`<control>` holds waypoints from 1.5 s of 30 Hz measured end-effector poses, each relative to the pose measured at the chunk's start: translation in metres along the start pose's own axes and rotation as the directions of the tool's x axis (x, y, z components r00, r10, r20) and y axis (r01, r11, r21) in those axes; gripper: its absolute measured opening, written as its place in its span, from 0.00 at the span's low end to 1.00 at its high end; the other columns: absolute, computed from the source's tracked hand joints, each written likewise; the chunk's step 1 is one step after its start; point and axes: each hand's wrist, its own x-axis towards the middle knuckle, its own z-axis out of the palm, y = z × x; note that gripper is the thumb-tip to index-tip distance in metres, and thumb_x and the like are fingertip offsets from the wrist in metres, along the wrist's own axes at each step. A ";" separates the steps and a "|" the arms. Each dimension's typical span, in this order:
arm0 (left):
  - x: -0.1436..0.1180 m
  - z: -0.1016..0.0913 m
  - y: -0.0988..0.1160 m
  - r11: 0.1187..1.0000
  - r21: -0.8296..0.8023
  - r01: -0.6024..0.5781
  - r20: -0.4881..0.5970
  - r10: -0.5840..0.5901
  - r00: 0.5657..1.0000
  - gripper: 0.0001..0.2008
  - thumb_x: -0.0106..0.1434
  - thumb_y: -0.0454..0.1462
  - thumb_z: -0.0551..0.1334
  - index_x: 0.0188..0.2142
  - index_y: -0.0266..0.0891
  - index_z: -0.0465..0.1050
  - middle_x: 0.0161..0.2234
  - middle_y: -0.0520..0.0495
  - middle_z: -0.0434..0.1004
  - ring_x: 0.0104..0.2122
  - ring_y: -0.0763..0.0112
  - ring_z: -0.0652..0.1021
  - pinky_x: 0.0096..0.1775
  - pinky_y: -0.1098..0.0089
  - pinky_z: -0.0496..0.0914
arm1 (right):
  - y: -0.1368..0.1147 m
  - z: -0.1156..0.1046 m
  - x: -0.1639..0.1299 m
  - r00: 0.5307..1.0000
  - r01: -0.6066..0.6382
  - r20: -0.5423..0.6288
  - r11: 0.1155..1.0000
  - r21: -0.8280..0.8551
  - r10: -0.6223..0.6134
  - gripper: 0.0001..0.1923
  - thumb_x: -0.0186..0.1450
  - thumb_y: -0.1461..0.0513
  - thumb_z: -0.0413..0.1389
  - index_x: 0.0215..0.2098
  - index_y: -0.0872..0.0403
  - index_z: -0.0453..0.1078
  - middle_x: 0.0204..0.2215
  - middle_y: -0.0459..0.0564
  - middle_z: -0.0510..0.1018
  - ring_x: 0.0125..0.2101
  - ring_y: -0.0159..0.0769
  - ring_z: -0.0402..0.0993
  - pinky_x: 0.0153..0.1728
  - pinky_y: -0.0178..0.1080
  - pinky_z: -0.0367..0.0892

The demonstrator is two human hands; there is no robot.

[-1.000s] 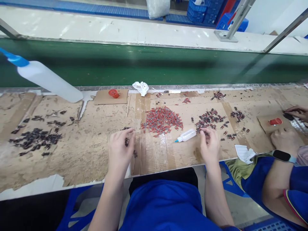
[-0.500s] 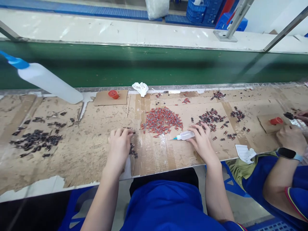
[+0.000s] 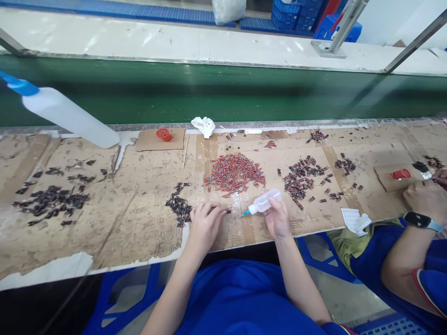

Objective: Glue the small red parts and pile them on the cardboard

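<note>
Pinched in the fingertips of my left hand [image 3: 206,221] is a small dark part [image 3: 228,211], too small to name further. My right hand [image 3: 278,217] is closed round a small clear squeeze bottle [image 3: 266,201] with a blue tip, tilted so that the tip points left toward that part. A gap separates the tip from the part. Beyond my hands lies a heap of small red and silver parts [image 3: 235,173]. A pile of dark parts [image 3: 179,204] lies just left of my left hand, and mixed red and dark parts [image 3: 300,179] lie right of the bottle.
A large white bottle with a blue nozzle [image 3: 70,115] leans at the left. A red cap [image 3: 164,135] sits on cardboard at the back. On the right, a co-worker's hands [image 3: 424,200] work near another red cap [image 3: 401,174]. More dark parts [image 3: 52,204] lie far left.
My left hand has moved right from the dark pile with a small dark part, uncovering the pile. My right hand has turned and lifted the squeeze bottle, bringing its tip slightly left and down.
</note>
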 end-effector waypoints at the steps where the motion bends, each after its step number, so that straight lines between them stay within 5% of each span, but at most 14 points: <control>1: 0.000 0.000 -0.001 1.000 -0.017 0.004 0.007 -0.003 1.000 0.10 0.67 0.39 0.57 0.39 0.46 0.78 0.38 0.45 0.81 0.40 0.60 0.76 0.43 0.60 0.62 | 0.003 0.003 0.000 1.000 -0.017 -0.024 1.000 0.014 0.017 0.19 0.50 0.48 0.62 0.31 0.53 0.68 0.19 0.42 0.70 0.18 0.30 0.65 0.17 0.32 0.57; 8: -0.001 -0.002 -0.004 0.996 -0.091 -0.004 0.003 0.005 1.000 0.07 0.63 0.38 0.62 0.41 0.46 0.77 0.39 0.47 0.84 0.42 0.61 0.80 0.47 0.59 0.64 | 0.015 0.011 -0.004 0.996 0.014 -0.086 1.000 -0.011 -0.015 0.19 0.51 0.49 0.64 0.28 0.52 0.65 0.16 0.38 0.67 0.15 0.25 0.58 0.15 0.30 0.52; 14: 0.000 -0.002 -0.003 0.993 -0.114 0.013 -0.018 -0.016 1.000 0.06 0.62 0.37 0.64 0.40 0.47 0.77 0.37 0.50 0.85 0.40 0.63 0.81 0.48 0.60 0.63 | 0.012 0.015 -0.008 0.988 0.100 -0.097 0.972 -0.214 -0.123 0.15 0.50 0.52 0.65 0.22 0.55 0.70 0.19 0.45 0.75 0.21 0.32 0.68 0.24 0.34 0.64; 19: 0.001 -0.003 -0.002 0.991 -0.134 0.016 -0.056 -0.024 0.998 0.05 0.60 0.37 0.66 0.37 0.47 0.77 0.35 0.52 0.85 0.37 0.64 0.82 0.47 0.60 0.64 | 0.013 0.015 -0.011 0.985 0.134 -0.061 0.934 -0.332 -0.163 0.15 0.53 0.52 0.64 0.21 0.55 0.71 0.18 0.46 0.75 0.21 0.33 0.69 0.24 0.35 0.65; 31: 0.001 -0.003 -0.001 0.991 -0.132 0.030 -0.059 -0.038 0.998 0.03 0.60 0.38 0.66 0.36 0.47 0.76 0.34 0.53 0.85 0.37 0.65 0.82 0.47 0.60 0.63 | 0.018 0.016 -0.010 0.988 0.144 0.006 0.923 -0.356 -0.152 0.14 0.55 0.53 0.64 0.26 0.57 0.75 0.23 0.49 0.80 0.25 0.37 0.75 0.28 0.36 0.69; 45: 0.000 -0.003 0.000 0.992 -0.126 0.032 -0.076 -0.042 0.996 0.02 0.61 0.38 0.65 0.35 0.47 0.76 0.34 0.53 0.85 0.36 0.64 0.82 0.48 0.59 0.60 | 0.017 0.017 -0.010 0.985 0.143 -0.043 0.933 -0.330 -0.166 0.14 0.54 0.53 0.64 0.24 0.56 0.73 0.21 0.48 0.78 0.24 0.36 0.72 0.27 0.37 0.68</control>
